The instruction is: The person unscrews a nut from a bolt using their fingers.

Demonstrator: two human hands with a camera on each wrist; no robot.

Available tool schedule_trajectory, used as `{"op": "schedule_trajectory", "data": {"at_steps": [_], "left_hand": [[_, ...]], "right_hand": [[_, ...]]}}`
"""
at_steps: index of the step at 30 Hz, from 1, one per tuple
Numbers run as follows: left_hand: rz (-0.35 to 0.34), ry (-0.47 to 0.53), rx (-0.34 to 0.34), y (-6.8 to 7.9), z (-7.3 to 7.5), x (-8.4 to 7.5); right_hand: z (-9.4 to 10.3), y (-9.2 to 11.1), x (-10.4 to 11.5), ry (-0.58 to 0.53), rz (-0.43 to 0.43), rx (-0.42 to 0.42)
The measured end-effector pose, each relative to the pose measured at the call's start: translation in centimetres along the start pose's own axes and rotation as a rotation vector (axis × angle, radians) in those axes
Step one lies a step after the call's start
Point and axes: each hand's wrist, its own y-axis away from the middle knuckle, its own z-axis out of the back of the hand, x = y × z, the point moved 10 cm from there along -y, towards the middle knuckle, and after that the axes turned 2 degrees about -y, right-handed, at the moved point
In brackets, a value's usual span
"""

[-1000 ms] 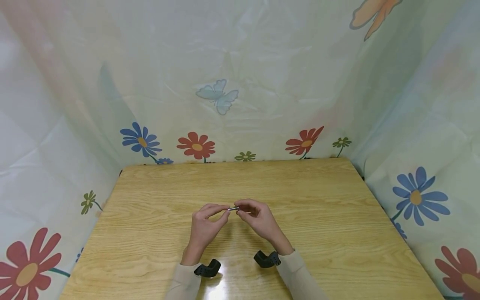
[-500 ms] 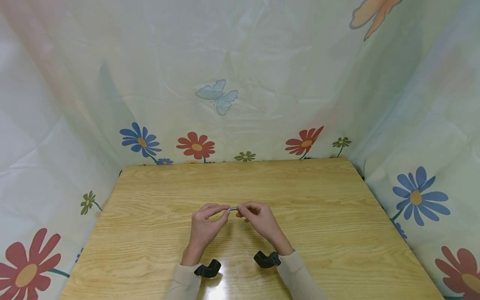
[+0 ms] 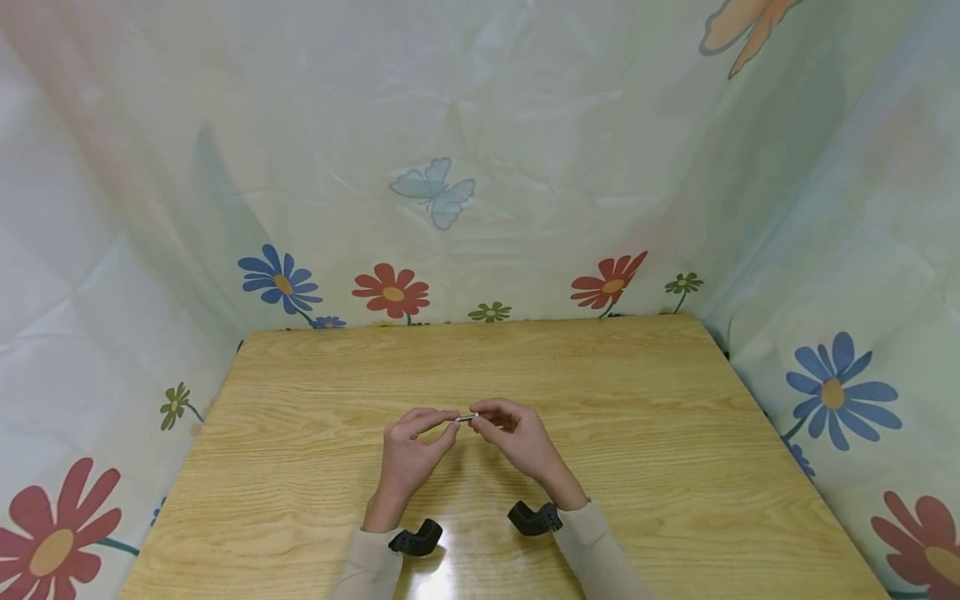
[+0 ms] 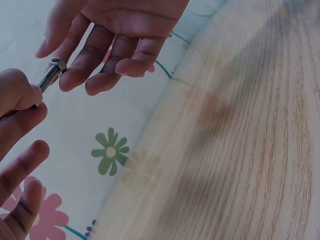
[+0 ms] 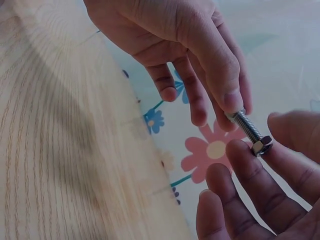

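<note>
A silver bolt (image 3: 466, 417) with a threaded shank is held in the air between the two hands. My left hand (image 3: 408, 462) pinches its left end between thumb and forefinger. In the right wrist view, a bit of shiny metal (image 5: 235, 116) shows under those left fingertips. At the other end sits a hexagonal metal piece (image 5: 262, 146), which the left wrist view also shows (image 4: 58, 64). My right hand (image 3: 528, 446) surrounds that end with spread fingers. Its thumb (image 5: 295, 131) stands apart from the hexagon, while a fingertip lies right at it.
Below the hands lies a wood-grain table (image 3: 337, 375). A pale curtain (image 3: 525, 167) printed with flowers and butterflies hangs around its back and sides. Each cuff carries a black wrist mount, one on the left (image 3: 417, 537) and one on the right (image 3: 534, 518).
My right fingers were spread around the bolt's end, closed on it half a second ago, and have now parted again. The left hand and the bolt have stayed in place.
</note>
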Motion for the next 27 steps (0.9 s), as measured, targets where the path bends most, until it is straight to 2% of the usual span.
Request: {"op": "schedule_trajectory", "data": {"at_steps": [12, 18, 21, 27], "left_hand": [[-0.013, -0.002, -0.005, -0.03, -0.04, -0.04], [0.002, 0.001, -0.003, -0.01, 0.03, 0.01], [-0.006, -0.005, -0.011, -0.04, 0.09, -0.20], [-0.013, 0.002, -0.010, -0.12, 0.11, -0.57]], "right_hand": [[0.39, 0.03, 0.25, 0.021, 0.019, -0.053], [0.23, 0.03, 0.52, 0.010, 0.044, -0.035], [0.19, 0.07, 0.40, -0.003, 0.026, -0.032], [0.48, 0.09, -0.38, 0.004, -0.064, -0.066]]}}
